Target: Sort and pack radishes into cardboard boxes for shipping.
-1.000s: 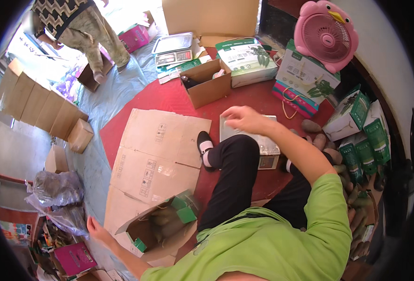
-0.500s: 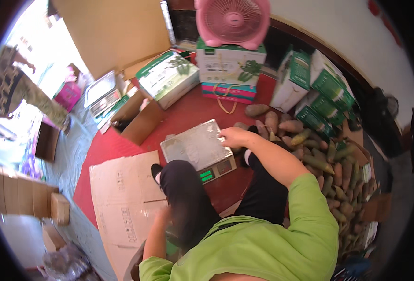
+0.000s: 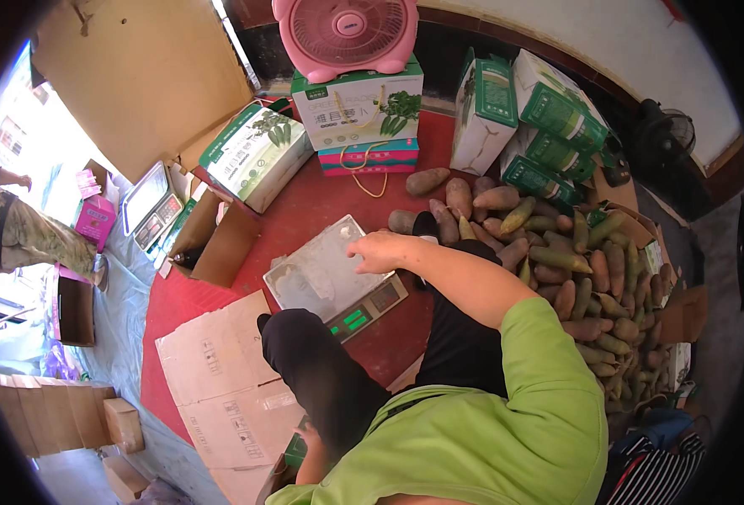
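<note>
A digital scale point(image 3: 321, 269) with a silver pan and a lit green display stands on the red floor covering in front of my knees. My right hand point(image 3: 376, 252) is over the right side of its pan. The fingers are loosely bent and a little apart, and nothing shows in them. Low beside my left knee is my left hand point(image 3: 310, 439), partly hidden by the leg. Its visible fingers look spread next to a green box point(image 3: 295, 452). To the right lies a large heap of long green and reddish radishes point(image 3: 557, 261).
A pink fan point(image 3: 351, 29) sits on stacked boxes point(image 3: 357, 109). Several green-and-white cartons point(image 3: 486, 118) stand at the back right. At the left are an open brown box point(image 3: 225, 244), a second scale point(image 3: 155, 210), flattened cardboard point(image 3: 229, 370) and another person's legs point(image 3: 39, 227).
The whole view has shifted, with the scale now further left in it. My left hand has dropped from beside the knee toward the green box. My right hand has edged inward over the pan.
</note>
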Demonstrator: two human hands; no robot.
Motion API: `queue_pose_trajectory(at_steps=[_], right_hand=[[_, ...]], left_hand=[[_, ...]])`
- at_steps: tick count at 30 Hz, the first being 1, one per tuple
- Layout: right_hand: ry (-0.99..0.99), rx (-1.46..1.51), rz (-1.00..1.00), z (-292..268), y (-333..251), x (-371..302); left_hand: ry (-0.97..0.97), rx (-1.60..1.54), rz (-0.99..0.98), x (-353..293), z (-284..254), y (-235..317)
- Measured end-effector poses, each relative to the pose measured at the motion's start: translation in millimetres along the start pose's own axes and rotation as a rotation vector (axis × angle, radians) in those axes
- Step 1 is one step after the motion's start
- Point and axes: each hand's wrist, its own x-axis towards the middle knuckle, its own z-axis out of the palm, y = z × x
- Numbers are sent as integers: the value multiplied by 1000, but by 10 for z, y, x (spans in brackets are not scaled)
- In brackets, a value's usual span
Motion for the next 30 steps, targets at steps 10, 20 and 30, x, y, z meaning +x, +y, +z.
queue_pose_trajectory(at_steps=[10,20,30], right_hand=[[-29,-4,51,-22,7,-67],[13,6,40,-176,137,-211],[320,420,-70,-535,535,-534]], left_hand=[[120,-432,-43,-203,97,-61],[210,-833,-93,-278,-149,200],[732,-393,631,-108,-1763,2687]])
